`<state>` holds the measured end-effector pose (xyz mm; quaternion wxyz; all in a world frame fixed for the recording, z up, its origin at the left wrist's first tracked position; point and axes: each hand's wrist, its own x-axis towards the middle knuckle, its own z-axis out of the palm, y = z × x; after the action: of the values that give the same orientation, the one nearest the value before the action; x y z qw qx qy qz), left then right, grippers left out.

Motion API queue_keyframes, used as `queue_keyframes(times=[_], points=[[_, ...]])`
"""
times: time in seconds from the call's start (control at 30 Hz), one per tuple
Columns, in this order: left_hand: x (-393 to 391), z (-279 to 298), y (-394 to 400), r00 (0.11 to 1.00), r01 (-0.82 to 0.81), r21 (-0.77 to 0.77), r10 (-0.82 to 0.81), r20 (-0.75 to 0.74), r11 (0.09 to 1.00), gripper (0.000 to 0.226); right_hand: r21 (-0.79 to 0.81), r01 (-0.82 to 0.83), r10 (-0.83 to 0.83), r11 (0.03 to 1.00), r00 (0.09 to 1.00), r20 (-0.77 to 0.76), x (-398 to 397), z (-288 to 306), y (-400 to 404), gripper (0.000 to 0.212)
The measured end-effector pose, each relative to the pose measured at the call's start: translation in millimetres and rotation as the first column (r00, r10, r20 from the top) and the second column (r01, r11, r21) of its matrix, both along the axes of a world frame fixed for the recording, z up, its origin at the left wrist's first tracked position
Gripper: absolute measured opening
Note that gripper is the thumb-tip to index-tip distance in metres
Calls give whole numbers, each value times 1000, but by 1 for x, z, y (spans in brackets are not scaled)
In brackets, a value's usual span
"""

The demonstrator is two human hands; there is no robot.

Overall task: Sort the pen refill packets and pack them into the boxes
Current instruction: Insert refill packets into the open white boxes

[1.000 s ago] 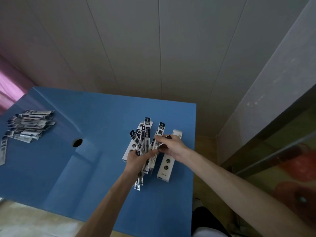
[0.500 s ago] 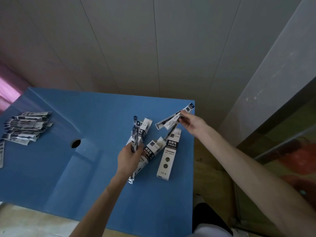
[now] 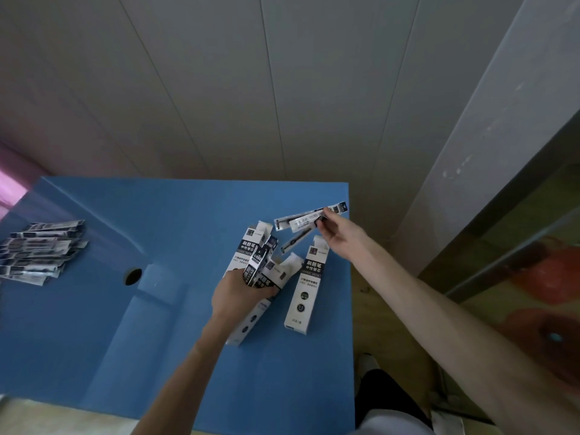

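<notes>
- At the far left of the blue table [image 3: 94, 324] lies a stack of refill packets [image 3: 40, 249], their long axes running left to right, well apart from both of our hands.
- Just right of that stack we see a round hole [image 3: 133, 276] in the tabletop, with nothing in it that we can make out.
- Near the middle, our left hand [image 3: 238, 291] is curled round a bundle of packets [image 3: 259, 262] held upright and leaning slightly right, over a left box [image 3: 248, 246] and a middle box [image 3: 270, 287] that lie flat with their open flaps pointing away from us.
- Beside these, a right box [image 3: 306, 287] lies flat with its long axis running nearly straight away from us and its open mouth at the far end, directly under our right hand.
- Toward the table's right edge, our right hand [image 3: 337, 235] pinches two or three packets [image 3: 309, 218] by their right ends; their long axis runs left to right, roughly crosswise to the right box.
- We judge that the right hand is the nearer one to that open mouth, and that the pinched packets need turning about a quarter turn to line up with the box before they slide in.
</notes>
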<state>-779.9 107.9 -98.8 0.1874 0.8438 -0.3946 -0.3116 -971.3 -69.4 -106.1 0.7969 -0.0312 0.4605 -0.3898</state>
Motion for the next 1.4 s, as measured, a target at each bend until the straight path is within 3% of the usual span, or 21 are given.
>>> queue_keyframes(times=[0.17,0.33,0.53,0.67,0.83,1.1,1.17,1.23,1.3,1.4], points=[[1,18,5,968,-126,-129,93,-235,984,31,-51,-105,104,993,994,-23,3,7,6,13],[2,29,12,933,-161,-188,87,-349,969,27,-223,-212,189,951,974,-122,6,26,-1,10],[5,29,20,904,-147,-207,47,-425,967,28,-497,-397,270,772,912,-309,7,52,-1,11],[3,30,23,891,-124,-223,10,-455,967,29,-598,-482,179,640,851,-495,15,59,5,11],[4,33,24,874,-135,-232,5,-486,963,25,-686,-510,95,519,832,-547,21,63,16,9],[4,32,23,866,-176,-254,27,-499,951,26,-689,-604,241,401,795,-556,29,70,42,7],[3,31,22,871,-173,-260,24,-490,950,25,-621,-724,252,302,689,-680,31,65,45,12],[2,30,20,876,-176,-252,34,-482,952,24,-476,-859,234,190,510,-828,32,61,45,25],[1,28,19,875,-194,-239,58,-480,951,24,-397,-902,201,170,426,-882,30,58,45,36],[0,27,19,870,-210,-226,77,-487,951,23,-499,-822,147,274,548,-823,29,55,50,51]])
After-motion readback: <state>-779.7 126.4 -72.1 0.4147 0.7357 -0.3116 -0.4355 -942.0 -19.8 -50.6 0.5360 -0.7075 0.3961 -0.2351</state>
